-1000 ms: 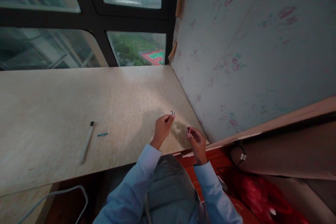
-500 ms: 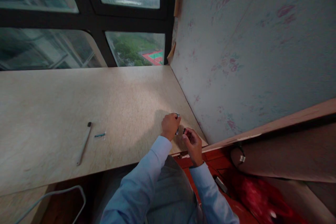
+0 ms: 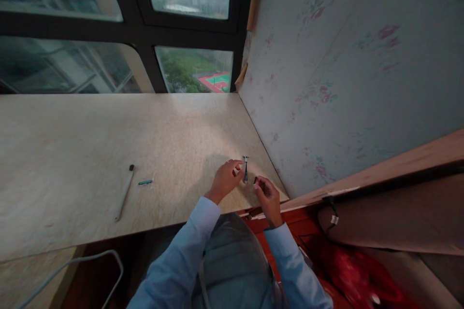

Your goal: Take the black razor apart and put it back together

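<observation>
A small T-shaped razor (image 3: 246, 170), silver with a dark handle, is on the tabletop near the wall, its head pointing toward the window. Just left of it is my left hand (image 3: 226, 179), fingers curved and apart, with nothing visible in its grasp. On the other side, my right hand (image 3: 267, 195) pinches a small black piece (image 3: 255, 180) between thumb and fingers. The piece is too small to make out in detail, and part of it is hidden by the fingertips.
A long grey stick (image 3: 124, 195) with a black tip lies on the table (image 3: 90, 140) at left, beside a small teal item (image 3: 145, 182). A papered wall (image 3: 311, 106) bounds the right side. A grey cable (image 3: 72, 265) loops below the front edge.
My left hand has come off the razor and shifted left, its fingers parting, so the razor shows fully. My right hand keeps its pinch on the black piece. The view has shifted slightly.
</observation>
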A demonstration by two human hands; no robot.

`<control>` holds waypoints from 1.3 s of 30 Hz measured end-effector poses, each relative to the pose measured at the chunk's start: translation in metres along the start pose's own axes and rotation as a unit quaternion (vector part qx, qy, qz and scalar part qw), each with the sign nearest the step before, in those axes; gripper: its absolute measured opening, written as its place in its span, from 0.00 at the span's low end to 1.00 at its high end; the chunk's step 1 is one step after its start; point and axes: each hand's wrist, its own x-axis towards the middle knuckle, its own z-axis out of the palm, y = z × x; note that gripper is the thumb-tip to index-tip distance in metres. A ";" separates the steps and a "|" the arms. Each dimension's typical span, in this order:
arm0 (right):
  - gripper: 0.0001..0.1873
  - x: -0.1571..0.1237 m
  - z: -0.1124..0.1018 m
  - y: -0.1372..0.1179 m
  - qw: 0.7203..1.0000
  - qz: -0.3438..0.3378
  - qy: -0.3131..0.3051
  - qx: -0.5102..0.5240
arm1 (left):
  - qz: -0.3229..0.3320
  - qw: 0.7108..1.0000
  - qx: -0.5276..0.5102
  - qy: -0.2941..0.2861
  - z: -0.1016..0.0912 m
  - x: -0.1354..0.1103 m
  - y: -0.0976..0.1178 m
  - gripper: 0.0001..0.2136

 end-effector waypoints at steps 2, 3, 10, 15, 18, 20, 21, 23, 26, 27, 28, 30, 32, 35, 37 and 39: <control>0.15 -0.005 0.005 -0.010 0.999 0.026 -0.008 0.034 | 0.064 0.998 0.001 -0.017 -0.009 -0.018 -0.003 0.17; 0.15 -0.008 0.009 -0.015 0.998 0.036 -0.016 0.047 | 0.093 0.995 0.005 -0.019 -0.013 -0.027 -0.004 0.18; 0.16 -0.029 0.037 -0.040 0.988 0.062 -0.084 0.114 | 0.222 0.974 0.009 0.048 -0.041 -0.064 -0.003 0.18; 0.19 -0.035 0.051 -0.041 0.957 0.142 -0.145 0.205 | 0.244 0.966 0.035 0.084 -0.060 -0.078 -0.004 0.12; 0.18 -0.037 0.061 -0.047 0.947 0.155 -0.164 0.229 | 0.242 0.964 0.030 0.106 -0.065 -0.086 -0.010 0.10; 0.17 -0.039 0.068 -0.052 0.942 0.160 -0.182 0.233 | 0.247 0.960 0.020 0.127 -0.069 -0.092 -0.013 0.09; 0.16 -0.041 0.072 -0.054 0.939 0.165 -0.190 0.233 | 0.249 0.959 0.015 0.136 -0.071 -0.094 -0.015 0.09; 0.16 -0.043 0.079 -0.057 0.937 0.174 -0.203 0.225 | 0.240 0.960 0.005 0.146 -0.076 -0.101 -0.016 0.09; 0.19 -0.045 0.087 -0.059 0.937 0.180 -0.221 0.204 | 0.200 0.967 -0.031 0.154 -0.084 -0.111 -0.019 0.08; 0.20 -0.045 0.090 -0.060 0.938 0.176 -0.227 0.196 | 0.181 0.969 -0.050 0.159 -0.086 -0.115 -0.021 0.08; 0.20 -0.044 0.092 -0.061 0.940 0.168 -0.229 0.187 | 0.160 0.970 -0.071 0.168 -0.087 -0.118 -0.024 0.08; 0.20 -0.040 0.098 -0.067 0.952 0.140 -0.220 0.160 | 0.107 0.969 -0.115 0.193 -0.087 -0.123 -0.032 0.09; 0.19 -0.035 0.106 -0.076 0.967 0.101 -0.199 0.125 | 0.047 0.961 -0.158 0.223 -0.085 -0.124 -0.044 0.10; 0.16 -0.027 0.129 -0.096 0.977 0.041 -0.193 0.080 | -0.028 0.945 -0.210 0.249 -0.081 -0.122 -0.060 0.11; 0.14 -0.022 0.152 -0.110 0.973 0.008 -0.224 0.060 | -0.059 0.941 -0.228 0.243 -0.080 -0.119 -0.067 0.11; 0.14 -0.019 0.181 -0.122 0.957 -0.017 -0.288 0.037 | -0.090 0.946 -0.213 0.227 -0.078 -0.118 -0.071 0.10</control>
